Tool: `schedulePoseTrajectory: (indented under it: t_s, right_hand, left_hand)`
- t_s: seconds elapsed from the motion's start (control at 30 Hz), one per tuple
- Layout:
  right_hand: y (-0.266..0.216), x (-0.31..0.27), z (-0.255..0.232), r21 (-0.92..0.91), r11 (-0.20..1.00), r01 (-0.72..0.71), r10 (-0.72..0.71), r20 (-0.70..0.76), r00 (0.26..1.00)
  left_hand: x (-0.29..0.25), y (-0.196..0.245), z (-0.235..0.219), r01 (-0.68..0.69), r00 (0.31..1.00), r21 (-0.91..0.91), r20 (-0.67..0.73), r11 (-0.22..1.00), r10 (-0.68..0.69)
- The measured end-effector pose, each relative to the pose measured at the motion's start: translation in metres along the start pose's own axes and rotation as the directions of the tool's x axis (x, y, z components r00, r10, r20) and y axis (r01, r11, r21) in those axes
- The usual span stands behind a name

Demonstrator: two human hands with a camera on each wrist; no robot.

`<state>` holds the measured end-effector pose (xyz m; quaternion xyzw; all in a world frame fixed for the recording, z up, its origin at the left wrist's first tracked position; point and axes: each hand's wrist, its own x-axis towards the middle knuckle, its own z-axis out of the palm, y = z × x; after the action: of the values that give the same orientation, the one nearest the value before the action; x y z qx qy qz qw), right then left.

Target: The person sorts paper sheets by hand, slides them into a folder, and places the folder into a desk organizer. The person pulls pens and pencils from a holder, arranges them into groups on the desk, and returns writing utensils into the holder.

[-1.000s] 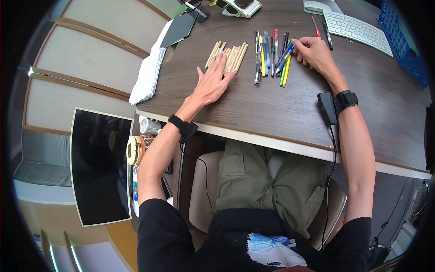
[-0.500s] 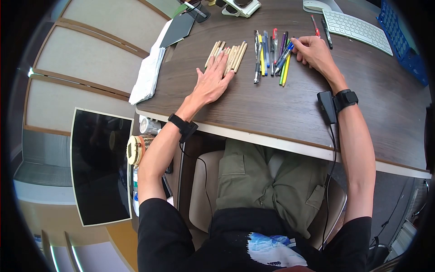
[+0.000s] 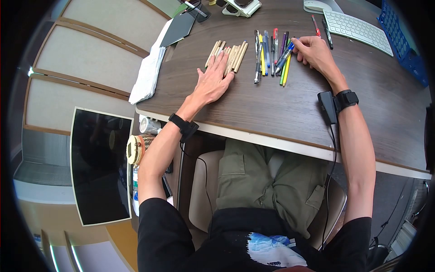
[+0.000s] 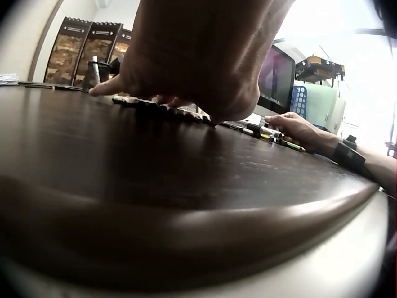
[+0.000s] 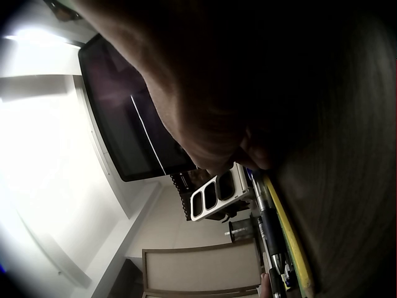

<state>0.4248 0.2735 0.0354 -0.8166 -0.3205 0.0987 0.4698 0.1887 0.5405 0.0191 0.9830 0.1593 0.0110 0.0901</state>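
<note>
My left hand (image 3: 212,85) lies with fingers spread over a row of beige, pencil-like sticks (image 3: 238,56) on the desk. The palm and fingers cover part of that row. Thumb and fingertips of my right hand (image 3: 316,52) pinch the upper end of a blue pen (image 3: 285,58) with a clear barrel. It slants across the right side of a group of pens (image 3: 267,52) in several colours. A yellow pencil (image 3: 286,72) lies just beside it, also seen in the right wrist view, where the hand is mostly dark.
Beyond my right hand are a red pen (image 3: 315,26), a black pen (image 3: 327,34), a white keyboard (image 3: 358,31) and a blue basket (image 3: 403,41). Papers (image 3: 148,77) are stacked at the desk's left edge. A pen cup (image 3: 199,13) and a white holder (image 3: 240,8) stand at the back.
</note>
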Motion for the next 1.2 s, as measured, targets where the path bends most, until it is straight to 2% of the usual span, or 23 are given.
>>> schedulePoseTrajectory:
  t_s: [0.67, 0.77, 0.93, 1.2]
  right_hand:
    - [0.001, -0.001, 0.0, -0.004, 1.0, 0.011, -0.011, -0.003, 1.0]
    - [0.001, 0.0, 0.0, 0.002, 1.0, 0.009, -0.009, 0.009, 1.0]
    - [0.0, 0.0, 0.001, -0.007, 1.0, -0.001, 0.001, -0.004, 1.0]
    - [0.0, 0.0, 0.001, -0.012, 1.0, 0.001, -0.001, -0.007, 1.0]
  left_hand:
    - [0.002, 0.002, -0.001, 0.0, 1.0, -0.043, -0.023, 0.999, -0.001]
    - [0.007, 0.002, -0.002, 0.032, 0.996, -0.101, -0.078, 0.994, -0.04]
    - [0.034, -0.003, -0.004, 0.194, 0.973, -0.189, -0.085, 0.963, -0.213]
    - [0.079, 0.015, -0.011, 0.223, 0.963, -0.198, -0.108, 0.955, -0.247]
